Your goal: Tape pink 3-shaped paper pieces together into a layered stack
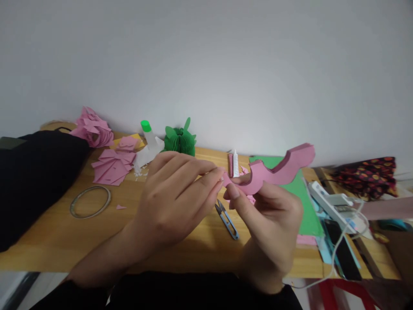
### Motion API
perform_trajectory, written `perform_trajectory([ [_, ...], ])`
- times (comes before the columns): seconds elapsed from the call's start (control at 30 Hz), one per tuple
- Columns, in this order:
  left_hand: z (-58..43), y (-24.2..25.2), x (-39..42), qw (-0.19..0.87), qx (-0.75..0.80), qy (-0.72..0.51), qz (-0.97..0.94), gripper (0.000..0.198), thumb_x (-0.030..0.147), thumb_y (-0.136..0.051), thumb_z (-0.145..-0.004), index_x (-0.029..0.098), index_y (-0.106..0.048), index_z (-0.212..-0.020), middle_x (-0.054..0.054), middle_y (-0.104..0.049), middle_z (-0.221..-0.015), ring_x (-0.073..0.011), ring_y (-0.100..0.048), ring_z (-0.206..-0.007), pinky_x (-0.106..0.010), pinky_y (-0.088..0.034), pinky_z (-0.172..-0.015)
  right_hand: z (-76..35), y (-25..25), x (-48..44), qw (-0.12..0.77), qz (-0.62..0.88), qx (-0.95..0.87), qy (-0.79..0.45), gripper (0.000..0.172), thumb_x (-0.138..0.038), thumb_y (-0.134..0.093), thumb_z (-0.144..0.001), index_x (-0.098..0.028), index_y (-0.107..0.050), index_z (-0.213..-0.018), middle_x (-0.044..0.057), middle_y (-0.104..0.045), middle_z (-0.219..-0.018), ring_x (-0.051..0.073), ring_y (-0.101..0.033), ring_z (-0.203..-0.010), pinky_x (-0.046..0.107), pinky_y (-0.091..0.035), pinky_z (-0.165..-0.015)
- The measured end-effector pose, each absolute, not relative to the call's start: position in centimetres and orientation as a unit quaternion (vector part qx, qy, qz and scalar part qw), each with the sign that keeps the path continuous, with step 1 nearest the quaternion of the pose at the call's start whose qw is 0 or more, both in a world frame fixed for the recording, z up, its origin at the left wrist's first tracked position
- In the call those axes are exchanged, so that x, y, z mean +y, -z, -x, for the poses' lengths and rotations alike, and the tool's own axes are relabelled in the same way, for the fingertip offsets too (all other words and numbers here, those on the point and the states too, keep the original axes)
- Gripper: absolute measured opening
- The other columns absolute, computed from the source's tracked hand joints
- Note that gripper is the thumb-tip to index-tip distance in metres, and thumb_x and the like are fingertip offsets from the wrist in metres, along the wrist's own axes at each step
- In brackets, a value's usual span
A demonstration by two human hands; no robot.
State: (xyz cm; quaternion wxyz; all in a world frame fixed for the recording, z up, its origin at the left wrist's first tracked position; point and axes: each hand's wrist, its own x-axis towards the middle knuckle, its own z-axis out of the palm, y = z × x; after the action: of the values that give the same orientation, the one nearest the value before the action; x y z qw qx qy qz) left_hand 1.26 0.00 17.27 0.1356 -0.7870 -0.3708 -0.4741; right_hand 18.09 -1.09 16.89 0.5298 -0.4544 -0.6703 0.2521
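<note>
A wavy stack of pink paper [277,174] is raised above the table between my hands. My right hand [269,219] pinches it with thumb and fingers near its left end, and the rest sticks out to the upper right. My left hand [177,198] has its fingers pressed together at the left tip of the pink paper; a small pale bit shows at the fingertips. Below and between the hands, blue thread snips [229,221] lie on the wooden table [155,258].
A silver ring [73,211], pink paper pieces [112,168], a green-capped glue stick [146,126] and a green paper ball [180,142] lie left and behind. Green sheets [303,211], a power strip [325,202] with white cable and a phone [342,252] are right.
</note>
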Motion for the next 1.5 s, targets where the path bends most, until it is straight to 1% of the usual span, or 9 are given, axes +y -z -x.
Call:
perform_trajectory([
  [0.2,-1.42,-17.46,-0.16,0.149,-0.373,0.467,0.787,0.008,0.011,-0.063,-0.088,0.016,-0.065,-0.094,-0.002,-0.074,-0.085,-0.0164,-0.068,-0.074,-0.035,-0.046,-0.074,-18.05,-16.84,-1.04,0.529,0.445,-0.677,-0.251,0.015,-0.02,-0.071,-0.084,-0.021,-0.069,-0.07,-0.005,-0.059,-0.052,0.009,-0.053,-0.048,0.022,-0.043,-0.047],
  [0.4,-1.44,-17.47,-0.33,0.171,-0.386,0.451,0.786,0.009,0.015,-0.063,-0.089,0.02,-0.062,-0.096,0.001,-0.074,-0.087,-0.016,-0.068,-0.076,-0.034,-0.045,-0.075,-18.0,-16.9,-1.01,0.532,0.439,-0.679,-0.253,0.011,-0.02,-0.07,-0.085,-0.021,-0.071,-0.074,-0.004,-0.066,-0.059,0.009,-0.053,-0.05,0.022,-0.043,-0.049],
  [0.57,-1.33,-17.38,-0.45,0.152,-0.392,0.436,0.796,0.011,0.014,-0.06,-0.091,0.02,-0.062,-0.099,0.001,-0.073,-0.091,-0.0156,-0.068,-0.079,-0.033,-0.044,-0.078,-17.99,-16.88,-1.06,0.534,0.44,-0.675,-0.255,0.014,-0.02,-0.071,-0.085,-0.021,-0.07,-0.071,-0.006,-0.063,-0.055,0.008,-0.05,-0.047,0.022,-0.041,-0.047],
  [0.67,-1.27,-17.27,-0.34,0.159,-0.38,0.447,0.794,0.011,0.012,-0.061,-0.09,0.017,-0.063,-0.099,-0.001,-0.074,-0.091,-0.0156,-0.068,-0.079,-0.034,-0.044,-0.078,-18.07,-16.88,-1.07,0.534,0.446,-0.675,-0.247,0.016,-0.021,-0.072,-0.084,-0.021,-0.069,-0.068,-0.006,-0.059,-0.051,0.008,-0.049,-0.046,0.022,-0.04,-0.045],
  [0.8,-1.19,-17.16,-0.18,0.142,-0.371,0.462,0.793,0.009,0.011,-0.062,-0.088,0.014,-0.065,-0.096,-0.004,-0.074,-0.088,-0.016,-0.066,-0.076,-0.035,-0.046,-0.075,-18.15,-16.93,-1.07,0.528,0.444,-0.68,-0.247,0.019,-0.021,-0.071,-0.085,-0.02,-0.067,-0.067,-0.005,-0.062,-0.055,0.008,-0.051,-0.048,0.022,-0.042,-0.047],
  [1.0,-1.13,-17.18,-0.2,0.133,-0.371,0.459,0.796,0.008,0.016,-0.065,-0.088,0.015,-0.066,-0.096,-0.002,-0.074,-0.088,-0.0155,-0.066,-0.077,-0.035,-0.046,-0.074,-18.11,-16.95,-1.17,0.524,0.442,-0.684,-0.247,0.022,-0.022,-0.07,-0.085,-0.02,-0.065,-0.064,-0.006,-0.057,-0.051,0.008,-0.051,-0.048,0.022,-0.041,-0.046],
  [1.1,-1.15,-17.17,-0.2,0.137,-0.375,0.462,0.792,0.008,0.014,-0.065,-0.088,0.016,-0.066,-0.096,-0.002,-0.074,-0.087,-0.0151,-0.066,-0.076,-0.034,-0.046,-0.074,-18.17,-16.94,-1.16,0.521,0.445,-0.683,-0.254,0.021,-0.022,-0.07,-0.085,-0.02,-0.065,-0.065,-0.006,-0.056,-0.052,0.009,-0.051,-0.049,0.022,-0.042,-0.047],
  [1.27,-1.26,-17.11,-0.16,0.161,-0.368,0.459,0.793,0.009,0.011,-0.065,-0.086,0.012,-0.066,-0.095,-0.005,-0.074,-0.087,-0.0167,-0.066,-0.077,-0.036,-0.046,-0.075,-18.2,-16.9,-1.13,0.522,0.45,-0.68,-0.249,0.018,-0.021,-0.071,-0.085,-0.02,-0.066,-0.067,-0.006,-0.058,-0.053,0.008,-0.05,-0.048,0.022,-0.041,-0.048],
  [1.5,-1.34,-17.15,-0.34,0.163,-0.391,0.437,0.794,0.01,0.015,-0.06,-0.09,0.02,-0.062,-0.099,0.001,-0.074,-0.09,-0.0162,-0.068,-0.077,-0.035,-0.045,-0.077,-18.17,-16.77,-1.15,0.526,0.451,-0.678,-0.245,0.024,-0.021,-0.071,-0.084,-0.019,-0.063,-0.061,-0.005,-0.056,-0.051,0.009,-0.051,-0.05,0.022,-0.041,-0.048],
])
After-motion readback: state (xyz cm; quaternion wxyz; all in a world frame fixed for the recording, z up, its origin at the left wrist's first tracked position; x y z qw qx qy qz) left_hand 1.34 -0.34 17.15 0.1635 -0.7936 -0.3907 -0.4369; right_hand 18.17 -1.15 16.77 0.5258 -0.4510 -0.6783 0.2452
